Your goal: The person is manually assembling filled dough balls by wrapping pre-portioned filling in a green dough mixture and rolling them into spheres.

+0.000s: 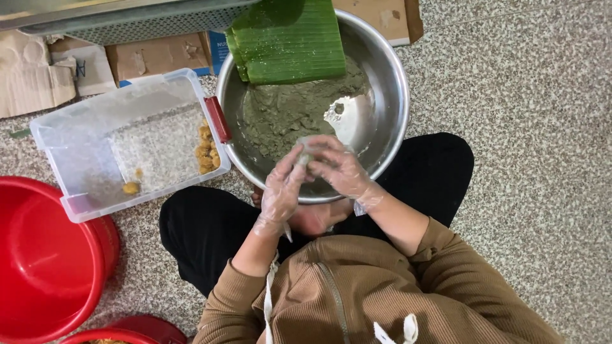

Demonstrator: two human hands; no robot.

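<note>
Overhead view of your seated work position on the speckled floor (523,95). Your left hand (280,188) and right hand (341,167), both in thin clear gloves, meet over the near rim of the steel bowl (398,95); the fingers of both curl closed around a small lump of greenish dough (306,153), pressed between them. The bowl holds a mass of the same grey-green dough (287,111) across its far and left part, with a white scraper (344,118) lying on the bare metal to the right. Folded banana leaves (290,41) rest across the bowl's far rim. Just left of the bowl, touching it, a clear plastic box (95,127) with a red latch holds a cluster of yellow-brown filling balls (207,150) at its right end and one more (131,188) near its front. A red basin (44,267) stands at your far left.
</note>
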